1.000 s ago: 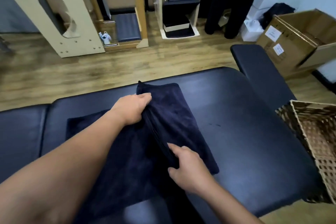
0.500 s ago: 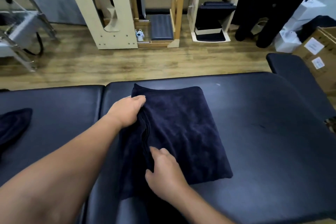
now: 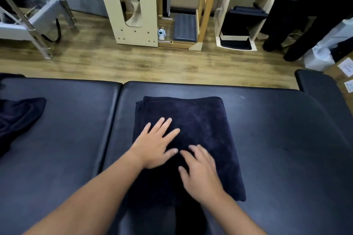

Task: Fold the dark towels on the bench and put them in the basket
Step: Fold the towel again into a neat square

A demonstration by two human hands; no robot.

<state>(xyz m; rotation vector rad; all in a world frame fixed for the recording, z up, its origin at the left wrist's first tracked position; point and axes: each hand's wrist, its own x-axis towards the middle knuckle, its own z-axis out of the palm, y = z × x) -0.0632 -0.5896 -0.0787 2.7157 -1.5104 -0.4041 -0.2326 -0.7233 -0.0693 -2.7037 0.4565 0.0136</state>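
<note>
Grip: none taken; left hand (image 3: 152, 149) flat, fingers spread, pressing on folded towel (image 3: 200, 129); right hand (image 3: 200, 173) also flat on it, fingers loose, just beside left. Towel lies mid-surface (image 3: 277, 149), directly under both hands, long axis running away from person, near end toward body. Likely next fold: near end to far end, across that axis; both hands equally close. Second towel (image 3: 17, 118), unfolded, well apart at far left. Basket not in view.
</note>
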